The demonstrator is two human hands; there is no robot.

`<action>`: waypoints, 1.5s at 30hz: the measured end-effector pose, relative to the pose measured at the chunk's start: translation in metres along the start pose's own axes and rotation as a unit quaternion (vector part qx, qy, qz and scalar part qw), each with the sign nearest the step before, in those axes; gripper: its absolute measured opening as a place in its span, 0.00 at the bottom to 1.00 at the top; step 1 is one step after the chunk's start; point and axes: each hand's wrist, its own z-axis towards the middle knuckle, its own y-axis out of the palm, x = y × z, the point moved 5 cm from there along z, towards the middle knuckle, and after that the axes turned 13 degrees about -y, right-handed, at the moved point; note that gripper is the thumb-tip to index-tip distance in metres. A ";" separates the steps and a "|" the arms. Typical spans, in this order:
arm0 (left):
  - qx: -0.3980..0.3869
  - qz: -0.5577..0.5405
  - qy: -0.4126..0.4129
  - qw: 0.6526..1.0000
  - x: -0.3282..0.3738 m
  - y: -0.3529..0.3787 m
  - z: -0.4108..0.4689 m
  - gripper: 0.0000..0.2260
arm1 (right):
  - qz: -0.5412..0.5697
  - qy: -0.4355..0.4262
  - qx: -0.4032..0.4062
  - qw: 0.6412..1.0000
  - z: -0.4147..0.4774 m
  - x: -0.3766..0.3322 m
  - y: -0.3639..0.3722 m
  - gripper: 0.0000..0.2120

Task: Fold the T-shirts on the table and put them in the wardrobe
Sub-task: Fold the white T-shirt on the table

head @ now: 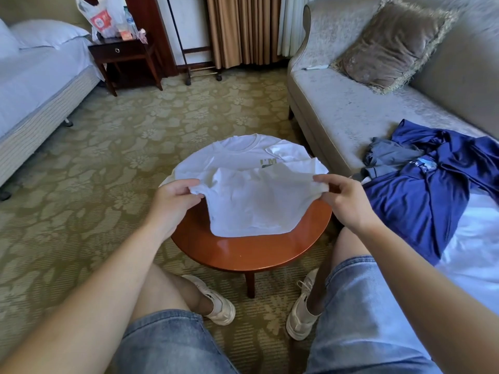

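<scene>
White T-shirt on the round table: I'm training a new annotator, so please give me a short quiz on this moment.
1. True or false: the white T-shirt lies on the sofa.
2. What do the left hand and right hand pinch? A: the blue garment; B: an edge of the white T-shirt; C: nothing.
3. What does the blue garment mostly lie on?
Key: 1 false, it is on the round table; 2 B; 3 the sofa.
</scene>
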 end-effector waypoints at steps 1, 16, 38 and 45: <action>0.009 0.004 0.006 1.000 -0.001 0.001 0.000 0.13 | 0.008 -0.004 0.016 1.000 -0.002 -0.001 0.000 0.14; 0.125 0.226 0.123 0.958 0.015 -0.025 -0.023 0.04 | -0.091 -0.083 0.023 0.992 -0.002 -0.022 -0.004 0.13; -0.007 0.360 0.013 0.933 0.026 -0.079 -0.110 0.02 | -0.223 -0.027 -0.144 0.964 -0.029 -0.078 -0.045 0.10; -0.023 0.283 -0.074 0.956 0.038 -0.090 -0.060 0.05 | -0.271 0.045 -0.126 0.953 0.022 -0.027 -0.061 0.10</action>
